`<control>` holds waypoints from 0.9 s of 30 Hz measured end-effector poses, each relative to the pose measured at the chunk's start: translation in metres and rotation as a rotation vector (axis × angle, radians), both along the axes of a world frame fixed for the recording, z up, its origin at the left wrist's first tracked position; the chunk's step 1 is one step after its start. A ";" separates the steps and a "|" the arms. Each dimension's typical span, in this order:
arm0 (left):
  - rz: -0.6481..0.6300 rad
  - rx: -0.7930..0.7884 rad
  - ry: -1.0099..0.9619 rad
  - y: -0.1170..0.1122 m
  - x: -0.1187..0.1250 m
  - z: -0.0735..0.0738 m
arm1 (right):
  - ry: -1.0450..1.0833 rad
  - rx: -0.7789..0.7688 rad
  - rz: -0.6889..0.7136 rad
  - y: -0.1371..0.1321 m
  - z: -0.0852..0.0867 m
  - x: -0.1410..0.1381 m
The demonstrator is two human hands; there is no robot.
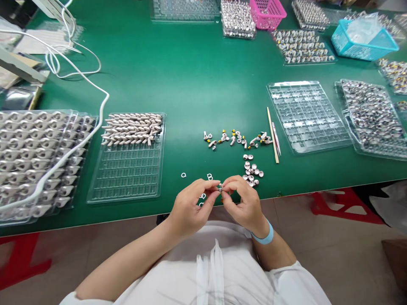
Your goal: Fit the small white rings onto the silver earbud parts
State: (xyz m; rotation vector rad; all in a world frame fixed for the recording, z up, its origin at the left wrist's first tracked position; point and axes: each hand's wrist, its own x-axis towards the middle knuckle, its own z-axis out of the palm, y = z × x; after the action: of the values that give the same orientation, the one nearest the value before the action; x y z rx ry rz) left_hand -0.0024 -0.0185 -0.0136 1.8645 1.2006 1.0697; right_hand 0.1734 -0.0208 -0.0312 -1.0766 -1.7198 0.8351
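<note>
Near the table's front edge, my left hand and my right hand meet with fingertips pinched on a small pale earbud part. My fingers cover most of it. Small white rings lie beside my left hand, some partly hidden by it. Just beyond my right hand is a loose group of round earbud caps. Farther back, earbud pieces with stems and yellow bits form a scattered row. A wooden stick and tweezers lie at the right end of that row.
To the left stand a partly filled clear tray and stacked trays of pale shells, crossed by a white cable. At right are a clear tray and a tray of shiny parts. Pink and blue baskets stand behind.
</note>
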 end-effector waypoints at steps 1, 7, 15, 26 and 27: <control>-0.025 -0.077 -0.039 0.001 -0.002 0.001 | 0.012 -0.001 0.010 -0.001 0.000 0.001; -0.134 -0.488 -0.356 0.009 -0.009 0.002 | 0.071 -0.081 0.130 0.000 0.002 0.005; -0.344 -0.390 -0.224 0.024 -0.018 0.009 | 0.167 -0.167 0.284 0.004 0.002 0.008; -0.450 -0.251 -0.043 0.029 -0.026 0.013 | 0.156 -0.130 0.257 0.003 0.002 0.004; -0.453 -0.251 -0.042 0.028 -0.026 0.013 | 0.152 -0.127 0.257 0.003 0.002 0.005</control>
State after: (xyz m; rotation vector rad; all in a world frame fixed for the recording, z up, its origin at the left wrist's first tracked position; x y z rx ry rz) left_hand -0.0281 0.0099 -0.0004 1.7879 0.7894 0.6711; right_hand 0.1779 -0.0182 -0.0291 -0.8604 -1.7155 1.1710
